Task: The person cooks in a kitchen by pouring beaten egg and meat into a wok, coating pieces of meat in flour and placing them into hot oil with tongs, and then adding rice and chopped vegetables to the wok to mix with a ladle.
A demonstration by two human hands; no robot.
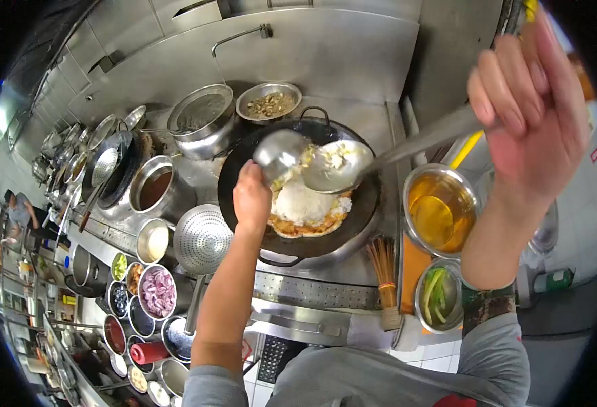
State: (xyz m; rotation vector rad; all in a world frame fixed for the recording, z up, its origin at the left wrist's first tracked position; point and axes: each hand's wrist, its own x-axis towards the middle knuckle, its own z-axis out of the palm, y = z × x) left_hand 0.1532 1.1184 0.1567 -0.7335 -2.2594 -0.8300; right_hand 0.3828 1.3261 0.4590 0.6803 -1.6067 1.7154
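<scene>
My left hand (252,198) is closed on the edge of a small metal bowl (279,153), tipped over the wok (363,220). Raised at the right, my right hand (532,112) is wrapped round the long handle of a ladle (342,173). Bits of pale and yellowish food cling inside the ladle's head, which is beside the bowl. Below them a mound of white rice (302,205) lies on a browned, egg-like layer (305,229) in the wok. The ladle partly hides the rice.
Right of the wok are a bowl of yellow oil (432,216), a bowl of green vegetables (436,295) and a bamboo brush (384,278). At left stand a perforated skimmer (203,237), chopped purple onions (157,292) and a sauce pot (154,186). Another person (24,210) stands far left.
</scene>
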